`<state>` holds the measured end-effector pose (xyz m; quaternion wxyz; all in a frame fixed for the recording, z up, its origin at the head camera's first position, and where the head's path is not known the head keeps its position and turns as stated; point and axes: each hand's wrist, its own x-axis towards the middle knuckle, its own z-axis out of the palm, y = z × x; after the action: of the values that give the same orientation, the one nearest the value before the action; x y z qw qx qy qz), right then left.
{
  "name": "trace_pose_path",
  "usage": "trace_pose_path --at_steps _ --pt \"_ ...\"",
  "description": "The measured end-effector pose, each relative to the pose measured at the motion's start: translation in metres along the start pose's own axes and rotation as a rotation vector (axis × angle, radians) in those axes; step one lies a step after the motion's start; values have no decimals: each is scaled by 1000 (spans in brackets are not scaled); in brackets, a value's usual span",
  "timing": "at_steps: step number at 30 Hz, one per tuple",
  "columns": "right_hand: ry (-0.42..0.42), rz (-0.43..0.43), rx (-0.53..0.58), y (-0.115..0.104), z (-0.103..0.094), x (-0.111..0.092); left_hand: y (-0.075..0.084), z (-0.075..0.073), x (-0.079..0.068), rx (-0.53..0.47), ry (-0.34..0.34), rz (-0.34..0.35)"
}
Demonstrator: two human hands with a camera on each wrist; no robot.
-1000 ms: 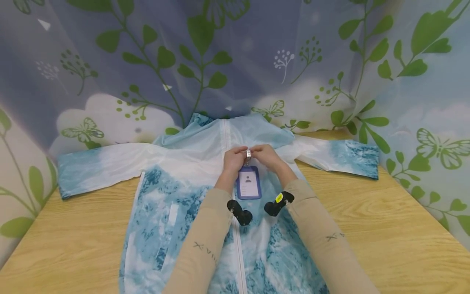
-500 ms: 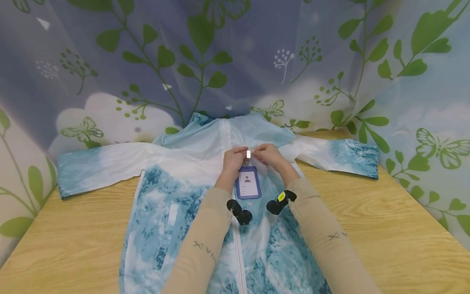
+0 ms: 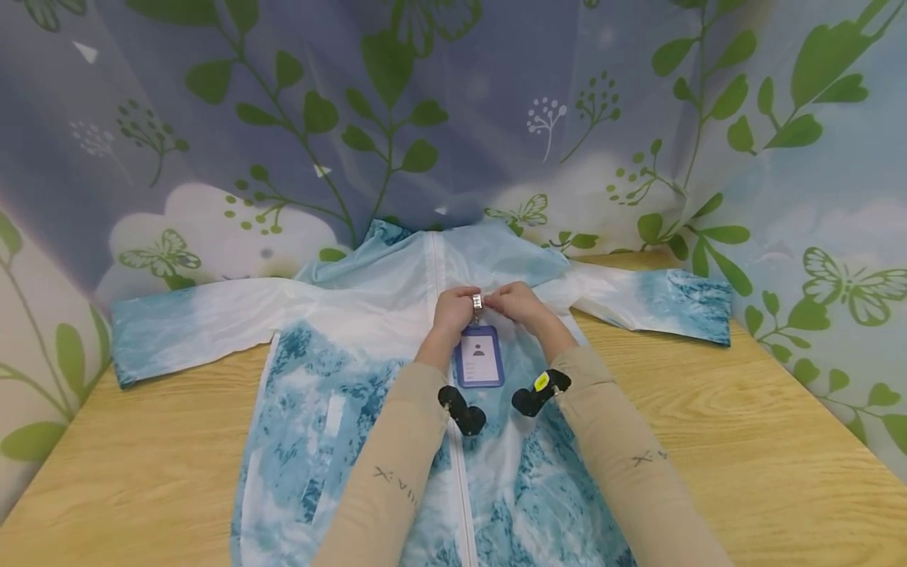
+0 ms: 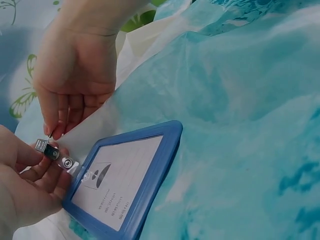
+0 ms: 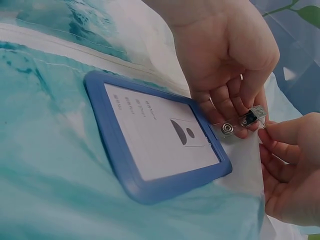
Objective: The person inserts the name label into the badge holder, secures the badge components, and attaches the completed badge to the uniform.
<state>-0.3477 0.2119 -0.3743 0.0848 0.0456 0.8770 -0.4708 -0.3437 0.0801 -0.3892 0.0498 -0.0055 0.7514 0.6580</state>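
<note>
My left hand (image 3: 452, 311) pinches the small metal clip (image 3: 478, 302) of a badge holder, thumb on top and fingers beneath. The blue-framed badge holder (image 3: 480, 357) hangs from the clip by a clear snap strap (image 5: 228, 128), its card with a person icon facing up over the jacket. My right hand (image 3: 523, 303) has thumb and forefinger together right at the clip's edge, pinching the pale jacket fabric, which rises in a peak there. A light blue and white zip jacket (image 3: 368, 335) lies spread out under both hands, front up.
The jacket's sleeves (image 3: 227, 315) reach out to both sides over a wooden table (image 3: 744, 441). Behind and to the right hangs a leaf-patterned curtain (image 3: 482, 118). Black wrist cameras (image 3: 462, 409) sit at both sleeve cuffs.
The right hand drew slightly away from the clip, then came back down close to it. The clip has tilted and sits a little lower with the badge. The jacket stays put.
</note>
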Motion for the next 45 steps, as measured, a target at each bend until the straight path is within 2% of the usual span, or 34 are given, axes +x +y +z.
trace_pose_path --at_steps 7,18,23,31,45 --pt "10 19 80 1 3 -2 1 0 -1 -18 19 -19" --pt "13 24 129 2 1 -1 3 0 -3 -28 24 4" --pt "-21 35 162 3 0 -2 0 -2 -3 30 14 22" --pt "-37 65 213 2 -1 -3 0 -5 -2 226 4 83" --pt "-15 107 341 2 2 -1 1 -6 -1 331 -7 140"
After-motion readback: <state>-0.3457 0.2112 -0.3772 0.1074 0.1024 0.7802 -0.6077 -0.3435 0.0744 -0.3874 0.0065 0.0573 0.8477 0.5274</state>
